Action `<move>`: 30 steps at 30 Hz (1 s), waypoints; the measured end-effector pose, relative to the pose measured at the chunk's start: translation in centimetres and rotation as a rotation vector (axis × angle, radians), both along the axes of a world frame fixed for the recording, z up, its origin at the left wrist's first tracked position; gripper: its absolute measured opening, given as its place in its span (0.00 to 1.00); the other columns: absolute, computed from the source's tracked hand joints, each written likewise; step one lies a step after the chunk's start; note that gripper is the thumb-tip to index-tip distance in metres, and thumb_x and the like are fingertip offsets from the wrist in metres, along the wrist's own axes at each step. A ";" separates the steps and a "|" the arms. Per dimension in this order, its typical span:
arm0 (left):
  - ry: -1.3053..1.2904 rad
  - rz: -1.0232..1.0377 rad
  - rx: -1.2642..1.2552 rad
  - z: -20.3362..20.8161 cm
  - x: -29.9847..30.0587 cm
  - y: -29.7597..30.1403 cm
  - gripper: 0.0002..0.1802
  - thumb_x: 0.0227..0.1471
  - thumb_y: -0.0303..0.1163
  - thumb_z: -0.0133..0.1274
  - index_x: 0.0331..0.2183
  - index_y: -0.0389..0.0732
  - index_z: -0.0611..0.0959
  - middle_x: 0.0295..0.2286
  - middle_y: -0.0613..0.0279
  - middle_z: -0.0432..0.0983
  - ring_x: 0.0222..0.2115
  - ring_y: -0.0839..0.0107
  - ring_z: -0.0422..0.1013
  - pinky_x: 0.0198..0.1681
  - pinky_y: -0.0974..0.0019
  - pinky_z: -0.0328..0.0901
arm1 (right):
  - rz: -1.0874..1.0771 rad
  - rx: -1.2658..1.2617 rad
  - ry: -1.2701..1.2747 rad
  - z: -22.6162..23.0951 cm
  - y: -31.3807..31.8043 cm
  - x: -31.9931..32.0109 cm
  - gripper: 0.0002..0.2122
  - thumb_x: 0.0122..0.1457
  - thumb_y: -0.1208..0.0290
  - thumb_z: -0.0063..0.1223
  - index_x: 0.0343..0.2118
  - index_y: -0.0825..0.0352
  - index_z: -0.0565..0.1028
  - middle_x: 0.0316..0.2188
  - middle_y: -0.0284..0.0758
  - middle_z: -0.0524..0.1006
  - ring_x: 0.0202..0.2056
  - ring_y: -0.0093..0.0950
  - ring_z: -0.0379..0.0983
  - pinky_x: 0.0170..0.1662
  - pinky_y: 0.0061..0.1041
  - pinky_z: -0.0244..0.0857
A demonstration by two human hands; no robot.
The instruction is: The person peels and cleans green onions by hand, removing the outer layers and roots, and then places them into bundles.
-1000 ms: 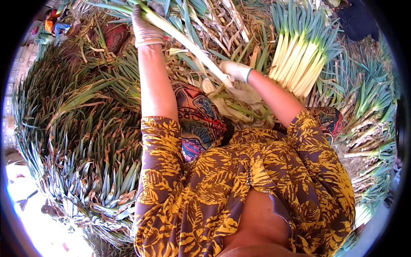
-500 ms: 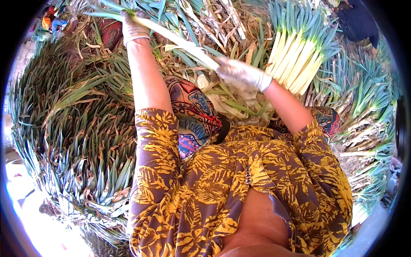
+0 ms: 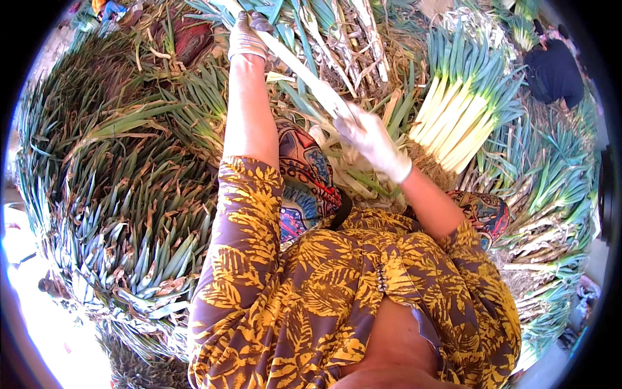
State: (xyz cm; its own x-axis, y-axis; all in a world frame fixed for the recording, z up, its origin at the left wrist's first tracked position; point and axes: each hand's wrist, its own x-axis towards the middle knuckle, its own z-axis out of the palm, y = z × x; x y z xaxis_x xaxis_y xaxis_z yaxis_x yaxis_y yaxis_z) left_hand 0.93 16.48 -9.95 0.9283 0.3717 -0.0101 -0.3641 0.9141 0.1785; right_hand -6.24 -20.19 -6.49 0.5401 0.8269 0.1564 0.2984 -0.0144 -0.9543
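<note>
Since the earlier frame the right hand [image 3: 372, 139] has slid up along the leek [image 3: 304, 74], now just right of centre in the upper half. In the head view, its gloved fingers close around the pale stalk. The left hand [image 3: 245, 35], at the top of the frame left of centre, grips the leek's green end. A trimmed leek bundle [image 3: 457, 117] lies upper right; heaped green leeks [image 3: 123, 214] fill the left.
</note>
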 end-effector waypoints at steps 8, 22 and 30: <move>0.041 0.161 0.123 0.5 -0.2 0.0 0.16 0.62 0.46 0.43 0.31 0.43 0.67 0.20 0.66 0.64 0.14 0.77 0.57 0.14 0.72 0.56 | -0.117 -0.222 -0.035 -1.0 -7.9 -2.1 0.13 0.59 0.80 0.47 0.48 0.75 0.71 0.28 0.38 0.73 0.19 0.24 0.69 0.20 0.22 0.65; -0.374 -0.073 0.310 7.0 -1.4 -4.0 0.19 0.62 0.44 0.42 0.46 0.41 0.75 0.24 0.65 0.65 0.16 0.77 0.57 0.19 0.74 0.56 | -0.275 -0.118 -0.855 -15.2 -0.2 9.5 0.15 0.66 0.65 0.38 0.46 0.67 0.74 0.28 0.37 0.73 0.22 0.28 0.66 0.28 0.24 0.65; -0.200 0.155 0.507 4.7 -0.2 -2.9 0.17 0.62 0.44 0.42 0.45 0.43 0.72 0.24 0.64 0.65 0.16 0.76 0.58 0.18 0.73 0.57 | -0.007 0.082 0.445 -3.4 7.1 4.9 0.23 0.63 0.51 0.46 0.48 0.69 0.71 0.31 0.27 0.73 0.28 0.18 0.68 0.34 0.19 0.62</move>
State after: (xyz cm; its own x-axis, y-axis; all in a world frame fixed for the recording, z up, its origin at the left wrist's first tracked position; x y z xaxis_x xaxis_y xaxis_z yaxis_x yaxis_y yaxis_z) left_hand 0.74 13.61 -5.27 0.8278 0.4166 0.3758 -0.5594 0.6650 0.4949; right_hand -1.34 -13.07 -9.88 0.5751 0.8176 -0.0278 -0.1410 0.0657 -0.9878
